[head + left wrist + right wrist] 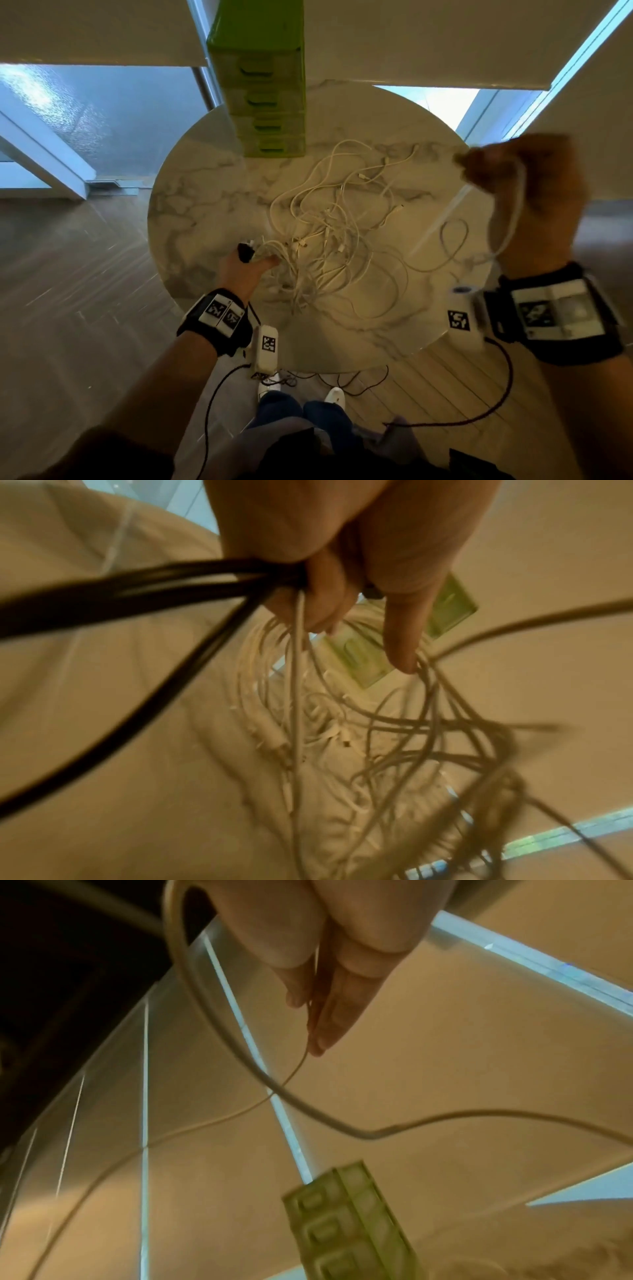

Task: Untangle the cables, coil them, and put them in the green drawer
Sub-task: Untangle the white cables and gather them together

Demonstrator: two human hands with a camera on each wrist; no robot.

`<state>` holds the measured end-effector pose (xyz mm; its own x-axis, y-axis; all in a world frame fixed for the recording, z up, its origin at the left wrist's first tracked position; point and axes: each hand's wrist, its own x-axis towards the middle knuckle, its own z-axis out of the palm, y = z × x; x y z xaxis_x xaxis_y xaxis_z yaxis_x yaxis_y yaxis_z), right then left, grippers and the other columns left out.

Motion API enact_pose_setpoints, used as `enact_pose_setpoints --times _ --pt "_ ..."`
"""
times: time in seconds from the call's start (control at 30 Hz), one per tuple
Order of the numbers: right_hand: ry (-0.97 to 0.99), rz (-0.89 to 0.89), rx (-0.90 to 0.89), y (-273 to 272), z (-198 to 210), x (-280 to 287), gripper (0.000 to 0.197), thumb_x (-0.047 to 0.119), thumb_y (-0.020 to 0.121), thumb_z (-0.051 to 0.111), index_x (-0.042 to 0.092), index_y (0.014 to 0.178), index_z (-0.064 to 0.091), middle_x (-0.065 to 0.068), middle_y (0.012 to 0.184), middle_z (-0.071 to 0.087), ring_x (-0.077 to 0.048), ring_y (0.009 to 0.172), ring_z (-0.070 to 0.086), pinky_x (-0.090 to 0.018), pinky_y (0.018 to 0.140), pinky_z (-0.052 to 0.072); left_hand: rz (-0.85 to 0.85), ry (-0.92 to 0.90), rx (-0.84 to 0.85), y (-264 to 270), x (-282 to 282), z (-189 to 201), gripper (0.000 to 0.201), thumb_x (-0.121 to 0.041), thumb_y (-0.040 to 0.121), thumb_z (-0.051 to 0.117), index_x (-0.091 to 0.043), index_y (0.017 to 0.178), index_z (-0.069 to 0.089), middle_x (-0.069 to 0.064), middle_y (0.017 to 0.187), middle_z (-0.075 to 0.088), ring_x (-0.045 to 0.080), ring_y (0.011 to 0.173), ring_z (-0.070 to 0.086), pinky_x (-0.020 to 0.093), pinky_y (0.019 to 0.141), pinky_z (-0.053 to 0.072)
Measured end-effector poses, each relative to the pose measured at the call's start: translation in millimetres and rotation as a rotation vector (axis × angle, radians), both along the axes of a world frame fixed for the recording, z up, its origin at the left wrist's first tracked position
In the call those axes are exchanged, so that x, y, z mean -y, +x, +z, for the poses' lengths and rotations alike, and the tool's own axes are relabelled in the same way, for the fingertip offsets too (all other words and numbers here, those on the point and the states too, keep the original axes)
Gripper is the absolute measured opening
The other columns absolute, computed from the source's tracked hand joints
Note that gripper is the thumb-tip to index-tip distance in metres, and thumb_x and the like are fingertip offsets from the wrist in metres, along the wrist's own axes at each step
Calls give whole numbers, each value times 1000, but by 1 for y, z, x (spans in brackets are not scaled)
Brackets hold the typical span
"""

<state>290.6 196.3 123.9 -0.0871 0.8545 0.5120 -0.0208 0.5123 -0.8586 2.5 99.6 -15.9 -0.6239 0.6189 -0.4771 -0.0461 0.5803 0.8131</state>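
A tangle of white cables (329,233) lies in the middle of a round marble table (191,212). My left hand (248,265) sits at the tangle's left edge; it grips a bundle of black cable (137,593) together with white strands (298,669), forefinger stretched out. My right hand (513,171) is raised above the table's right edge, blurred, pinching a white cable (512,224) that loops down to the pile. In the right wrist view the fingertips (318,1039) pinch a thin strand while a thicker loop (342,1121) hangs past them. The green drawer tower (263,102) stands at the table's back, drawers closed.
The table's near edge is close to my legs and white shoes (334,397). Dark leads from the wrist cameras (263,349) trail on the wooden floor below. Glass panels and white frames surround the table at the back and sides.
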Motion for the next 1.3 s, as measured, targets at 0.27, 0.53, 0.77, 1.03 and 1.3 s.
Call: enact_pose_setpoints --times 0.27,0.53,0.77,1.03,1.3 --pt "1 438 684 9 -70 52 18 33 93 47 24 105 56 7 104 67 0 92 64 -16 79 53 316 180 -223 -12 66 10 28 -21 76 75 -11 98 62 4 88 63 21 78 59 40 77 52" --pt "358 707 1175 21 -127 87 12 26 81 62 24 93 61 5 82 67 -9 68 64 -17 57 51 186 3 596 -8 79 -2 49 -57 87 49 -13 65 47 -3 48 49 2 25 23 10 30 13" --pt "-71 813 1626 40 -162 105 38 10 96 35 26 126 53 4 131 51 -20 118 51 -29 98 39 115 -21 457 5 84 -22 34 -19 86 64 -20 62 40 -10 39 30 2 29 20 12 30 14" --pt "-629 44 898 -21 -152 54 100 41 71 77 19 146 14 -11 149 21 -27 137 23 -42 110 30 48 -83 333 35 85 -30 34 -49 76 71 -20 72 53 -6 55 40 5 38 23 17 34 18" --pt "-418 513 896 -19 -138 95 37 -1 92 44 22 114 64 8 82 57 -11 78 57 -11 69 41 67 -75 361 42 56 -43 36 -46 89 57 -19 66 57 -2 50 40 7 33 23 15 36 18"
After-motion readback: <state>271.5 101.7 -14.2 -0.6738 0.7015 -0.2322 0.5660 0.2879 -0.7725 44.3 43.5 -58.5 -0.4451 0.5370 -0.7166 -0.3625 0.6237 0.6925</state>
